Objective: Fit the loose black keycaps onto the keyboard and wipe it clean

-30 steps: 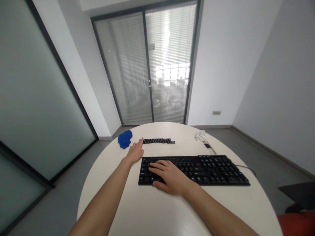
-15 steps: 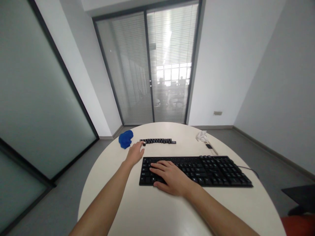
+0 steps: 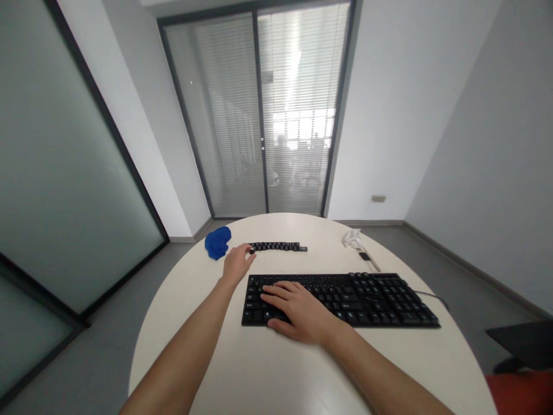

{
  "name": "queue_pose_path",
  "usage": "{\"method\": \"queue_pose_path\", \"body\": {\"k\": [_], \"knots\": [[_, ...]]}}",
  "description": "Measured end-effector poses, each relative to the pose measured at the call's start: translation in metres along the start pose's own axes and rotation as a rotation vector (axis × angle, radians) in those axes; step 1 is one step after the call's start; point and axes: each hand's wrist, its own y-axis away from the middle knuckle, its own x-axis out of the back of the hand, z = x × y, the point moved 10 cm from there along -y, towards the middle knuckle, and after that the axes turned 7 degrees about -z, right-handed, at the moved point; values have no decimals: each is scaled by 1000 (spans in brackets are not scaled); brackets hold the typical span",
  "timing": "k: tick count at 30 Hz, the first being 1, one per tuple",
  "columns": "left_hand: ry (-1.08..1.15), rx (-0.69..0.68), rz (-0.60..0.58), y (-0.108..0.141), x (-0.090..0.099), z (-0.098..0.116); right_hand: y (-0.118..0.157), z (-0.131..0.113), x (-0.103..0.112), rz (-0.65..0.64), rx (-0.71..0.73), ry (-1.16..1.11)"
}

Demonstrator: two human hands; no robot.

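A black keyboard (image 3: 345, 300) lies across the round white table. My right hand (image 3: 298, 311) rests on its left part, palm down with the fingers spread. Beyond the keyboard runs a row of small black keycaps (image 3: 276, 246), with a slightly wider one at its right end. My left hand (image 3: 238, 263) is at the left end of this row, thumb and fingertips closed around a small black keycap (image 3: 252, 251).
A crumpled blue cloth (image 3: 217, 242) lies left of my left hand. At the back right are a white crumpled cloth (image 3: 352, 238) and a thin brush-like stick (image 3: 369, 261) with a black band. A cable leaves the keyboard's right side.
My left thumb and fingers have closed around the small keycap at the row's left end. My right hand stays on the keyboard. The view has shifted slightly.
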Motion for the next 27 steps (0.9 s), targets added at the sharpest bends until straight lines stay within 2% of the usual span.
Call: {"method": "queue_pose_path", "body": {"k": [7, 11, 13, 17, 18, 21, 24, 27], "knots": [[93, 27, -26, 2, -2, -2, 0, 0, 1, -6, 5, -10], [207, 15, -86, 8, 7, 1, 0, -1, 1, -5, 3, -14], [277, -48, -161, 11, 14, 11, 0, -1, 1, -5, 4, -15], [378, -215, -376, 24, 28, 45, 0, -2, 2, 3, 10, -19], [409, -257, -443, 29, 29, 55, 0, -2, 2, 5, 13, -21], [415, -322, -548, 43, 33, 76, 0, -3, 3, 25, 23, -35], [383, -334, -595, 50, 29, 83, 0, 0, 8, 78, 4, -74], [368, -331, -623, 52, 23, 83, 1, 9, 13, 143, -79, -99]]}}
